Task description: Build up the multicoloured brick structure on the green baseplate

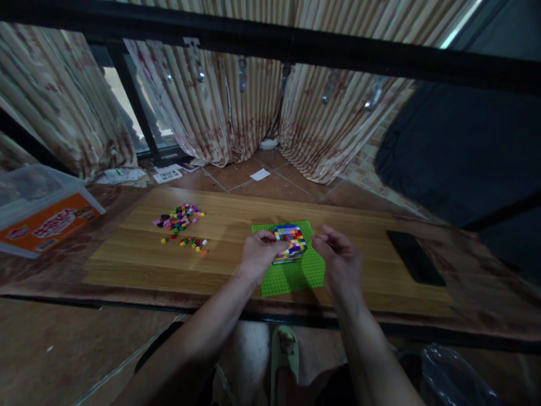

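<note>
A multicoloured block built of small toy bricks (296, 232) stands on a green studded baseplate (291, 282). My left hand (260, 251) is closed against the block's left side, its thumb lying across the near top edge. To the right of the block, my right hand (340, 256) is raised over the plate's right edge with thumb and fingers pinched. A small reddish bit shows at its fingertips, seemingly a toy brick, apart from the block. Left of the plate lie a pile of loose toy bricks (181, 217) and a few scattered ones (196, 245).
The wooden board (228, 217) carries everything, with a black phone (415, 257) at its right. A clear plastic box with an orange label (51, 223) stands at far left. A dark metal bar (270, 36) crosses above, before striped curtains (203, 113).
</note>
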The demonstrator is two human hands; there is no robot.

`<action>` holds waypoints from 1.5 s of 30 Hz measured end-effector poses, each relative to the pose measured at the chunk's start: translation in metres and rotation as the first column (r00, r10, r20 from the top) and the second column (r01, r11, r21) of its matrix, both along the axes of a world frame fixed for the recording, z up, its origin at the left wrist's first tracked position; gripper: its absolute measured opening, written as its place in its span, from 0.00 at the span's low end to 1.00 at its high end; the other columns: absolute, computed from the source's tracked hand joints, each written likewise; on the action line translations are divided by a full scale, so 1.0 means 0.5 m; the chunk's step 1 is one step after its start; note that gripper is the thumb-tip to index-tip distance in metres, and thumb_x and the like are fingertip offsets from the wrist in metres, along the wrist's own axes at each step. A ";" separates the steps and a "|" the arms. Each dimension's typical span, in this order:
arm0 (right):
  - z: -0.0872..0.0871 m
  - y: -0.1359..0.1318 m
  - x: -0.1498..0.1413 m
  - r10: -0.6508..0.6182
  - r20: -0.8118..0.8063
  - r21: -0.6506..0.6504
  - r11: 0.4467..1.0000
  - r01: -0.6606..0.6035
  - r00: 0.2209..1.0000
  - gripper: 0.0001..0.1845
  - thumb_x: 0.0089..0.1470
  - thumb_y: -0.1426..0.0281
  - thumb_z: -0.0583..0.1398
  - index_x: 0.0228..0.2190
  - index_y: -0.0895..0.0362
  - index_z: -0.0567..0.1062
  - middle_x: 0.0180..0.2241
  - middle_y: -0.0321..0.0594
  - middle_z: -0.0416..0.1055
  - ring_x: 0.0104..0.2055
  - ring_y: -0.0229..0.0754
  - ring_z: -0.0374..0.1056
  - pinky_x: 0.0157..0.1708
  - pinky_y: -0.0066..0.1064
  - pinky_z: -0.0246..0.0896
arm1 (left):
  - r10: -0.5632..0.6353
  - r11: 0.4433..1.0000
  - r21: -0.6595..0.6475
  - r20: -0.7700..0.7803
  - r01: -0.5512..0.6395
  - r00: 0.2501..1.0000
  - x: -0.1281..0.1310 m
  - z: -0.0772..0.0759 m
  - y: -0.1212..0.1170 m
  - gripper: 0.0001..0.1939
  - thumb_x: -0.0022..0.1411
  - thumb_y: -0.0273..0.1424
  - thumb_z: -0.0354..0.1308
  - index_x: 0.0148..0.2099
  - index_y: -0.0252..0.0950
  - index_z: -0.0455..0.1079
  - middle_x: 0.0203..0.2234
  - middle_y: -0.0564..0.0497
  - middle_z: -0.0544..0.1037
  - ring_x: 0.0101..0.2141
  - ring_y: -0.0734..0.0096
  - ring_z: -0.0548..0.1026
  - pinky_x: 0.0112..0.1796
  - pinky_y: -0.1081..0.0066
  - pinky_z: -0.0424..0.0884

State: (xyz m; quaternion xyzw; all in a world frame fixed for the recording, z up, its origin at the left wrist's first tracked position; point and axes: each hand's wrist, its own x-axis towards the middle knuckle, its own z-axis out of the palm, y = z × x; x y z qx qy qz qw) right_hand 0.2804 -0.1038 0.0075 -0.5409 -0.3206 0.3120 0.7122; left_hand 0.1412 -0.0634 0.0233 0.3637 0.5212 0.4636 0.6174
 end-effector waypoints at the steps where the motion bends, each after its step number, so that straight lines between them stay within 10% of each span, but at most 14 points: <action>1: 0.000 0.003 -0.005 0.017 -0.046 -0.006 1.000 -0.017 0.999 0.19 0.38 0.67 0.69 0.36 0.56 0.77 0.27 0.33 0.71 0.28 0.35 0.67 0.31 0.30 0.63 | -0.004 1.000 -0.014 0.002 0.004 1.000 -0.001 0.002 -0.001 0.13 0.34 0.27 0.68 0.24 0.35 0.67 0.16 0.60 0.67 0.18 0.82 0.63 0.21 0.78 0.57; 23: 0.000 -0.002 -0.021 0.051 0.220 0.015 0.998 -0.055 0.974 0.14 0.45 0.67 0.65 0.37 0.56 0.77 0.30 0.37 0.73 0.32 0.39 0.70 0.37 0.35 0.67 | -0.021 1.000 0.000 0.072 0.021 0.997 0.005 -0.006 -0.009 0.14 0.36 0.29 0.67 0.25 0.34 0.63 0.14 0.62 0.64 0.13 0.87 0.55 0.16 0.79 0.48; 37: 0.033 -0.031 -0.031 0.139 0.874 -0.037 0.974 -0.222 0.466 0.14 0.59 0.72 0.56 0.44 0.48 0.76 0.37 0.38 0.75 0.42 0.45 0.67 0.41 0.39 0.64 | -0.137 0.981 -0.106 0.204 0.161 0.969 -0.042 0.014 0.013 0.21 0.39 0.38 0.70 0.22 0.36 0.58 0.11 0.64 0.52 0.12 0.88 0.47 0.16 0.76 0.37; 45: 0.022 -0.029 -0.040 0.103 0.913 -0.035 0.984 -0.176 0.395 0.14 0.59 0.74 0.56 0.44 0.51 0.76 0.36 0.39 0.75 0.40 0.46 0.66 0.39 0.38 0.63 | -0.156 0.978 -0.109 0.179 0.177 0.972 -0.041 0.012 0.008 0.18 0.39 0.35 0.69 0.24 0.36 0.62 0.11 0.63 0.54 0.12 0.88 0.47 0.16 0.76 0.38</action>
